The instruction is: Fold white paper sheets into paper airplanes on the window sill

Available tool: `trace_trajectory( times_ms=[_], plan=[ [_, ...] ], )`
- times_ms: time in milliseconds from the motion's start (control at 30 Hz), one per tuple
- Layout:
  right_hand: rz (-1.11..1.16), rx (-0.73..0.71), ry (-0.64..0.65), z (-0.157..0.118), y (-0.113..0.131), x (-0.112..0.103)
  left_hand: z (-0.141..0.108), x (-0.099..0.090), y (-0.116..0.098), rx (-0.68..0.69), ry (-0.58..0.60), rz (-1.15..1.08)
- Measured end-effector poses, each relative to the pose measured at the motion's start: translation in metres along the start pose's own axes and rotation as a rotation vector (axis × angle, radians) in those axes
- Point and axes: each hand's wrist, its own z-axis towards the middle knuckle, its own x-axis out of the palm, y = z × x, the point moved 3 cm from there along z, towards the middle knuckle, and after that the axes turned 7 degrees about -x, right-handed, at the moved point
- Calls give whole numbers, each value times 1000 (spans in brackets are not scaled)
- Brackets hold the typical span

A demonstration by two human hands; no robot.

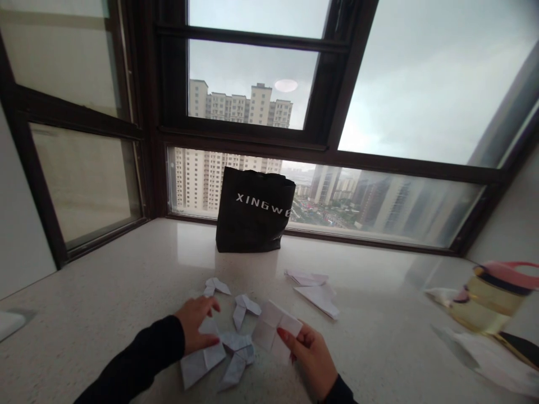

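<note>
My right hand (314, 353) pinches a folded square of white paper (273, 328) at its right edge, thumb on top. The paper shows crossing creases and is tilted above the counter. My left hand (197, 328) has its thumb and fingers apart over another folded white paper (200, 365); whether it touches that paper I cannot tell. Between my hands lies a folded paper butterfly shape (238, 359). Beyond it are a second butterfly-like paper shape (244, 308) and a smaller one (216, 286).
Two folded paper pieces (318, 296) lie behind my right hand. A black bag (255, 216) stands against the window at the back. At the right are a yellowish bottle with a pink lid (490, 300) and crumpled white plastic (490, 356). The speckled white counter (113, 280) carries everything.
</note>
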Motion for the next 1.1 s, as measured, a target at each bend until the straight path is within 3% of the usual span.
trace_trajectory(
  times_ms=[67,200,300,400,467,567,700,800,933,1100],
  plan=[
    [-3,7,-4,0,-1,0,0,-14,18,-57,-25,64],
    [7,11,20,-1,1,3,0,-18,33,-93,31,53],
    [39,14,24,-1,2,5,6,-21,28,-81,93,-56],
    [96,21,21,0,1,6,14,-22,7,-36,156,-227],
    [134,19,38,0,1,7,16,-10,-13,20,205,-347],
    [174,-9,112,0,4,10,11,23,-40,69,241,-527],
    [198,-49,234,-3,12,15,4,55,-46,129,75,-477],
    [201,-44,277,-3,15,16,3,59,-36,192,14,-447],
    [144,-32,291,-4,13,14,5,57,-27,163,13,-474],
    [88,-26,302,-5,13,13,1,59,-29,83,90,-438]
  ],
)
